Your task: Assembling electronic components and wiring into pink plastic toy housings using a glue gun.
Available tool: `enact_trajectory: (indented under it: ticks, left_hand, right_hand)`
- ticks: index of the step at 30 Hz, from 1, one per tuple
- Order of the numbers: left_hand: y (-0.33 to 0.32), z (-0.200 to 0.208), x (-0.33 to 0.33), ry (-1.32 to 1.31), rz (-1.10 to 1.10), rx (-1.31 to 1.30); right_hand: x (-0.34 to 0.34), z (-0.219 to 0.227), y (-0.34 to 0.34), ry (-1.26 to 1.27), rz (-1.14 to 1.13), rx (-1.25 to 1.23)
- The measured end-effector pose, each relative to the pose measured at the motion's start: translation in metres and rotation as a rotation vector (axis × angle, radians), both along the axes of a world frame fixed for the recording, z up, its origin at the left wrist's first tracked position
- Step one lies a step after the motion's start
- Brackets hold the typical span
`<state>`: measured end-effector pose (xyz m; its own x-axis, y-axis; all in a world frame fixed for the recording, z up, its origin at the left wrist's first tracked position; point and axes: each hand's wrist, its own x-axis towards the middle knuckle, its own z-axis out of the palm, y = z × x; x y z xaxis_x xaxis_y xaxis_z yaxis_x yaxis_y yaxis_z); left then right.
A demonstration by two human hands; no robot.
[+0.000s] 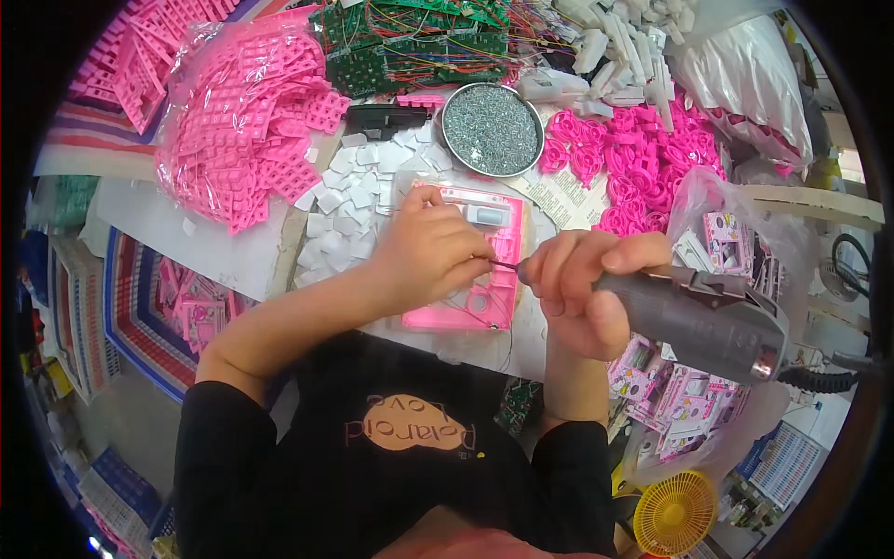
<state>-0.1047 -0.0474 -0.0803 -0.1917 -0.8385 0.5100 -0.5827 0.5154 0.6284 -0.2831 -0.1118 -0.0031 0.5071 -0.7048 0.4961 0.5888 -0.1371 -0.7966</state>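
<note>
My right hand [587, 289] is wrapped round a grey electric screwdriver [689, 326], held nearly level with its cable trailing off to the right. Its thin dark bit points left, to the fingertips of my left hand [433, 247]. Those fingers are pinched together at the bit's tip; whatever they hold is too small to make out. Under both hands lies a pink plastic housing [438, 317], open side up, with a small grey-white part [488, 215] near its far edge and thin wires inside. My left hand covers much of its left side.
Beyond the housing stands a round metal bowl [494, 174] of small screws [492, 126]. White square pieces [349, 191] lie to its left, near bagged pink panels [251, 121]. Green circuit boards [410, 56] and pink loops [643, 158] sit farther back. A yellow basket [675, 512] is lower right.
</note>
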Motion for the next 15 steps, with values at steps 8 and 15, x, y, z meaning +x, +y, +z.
enact_trajectory:
  ticks: [8, 15]
  left_hand:
    - [-0.009, 0.003, -0.003, -0.176, 0.129, -0.007]
    - [-0.024, -0.015, 0.002, -0.262, 0.196, 0.006]
  right_hand:
    - [0.006, -0.011, -0.008, 0.028, -0.086, -0.078]
    - [0.022, -0.044, -0.051, 0.090, -0.253, -0.006]
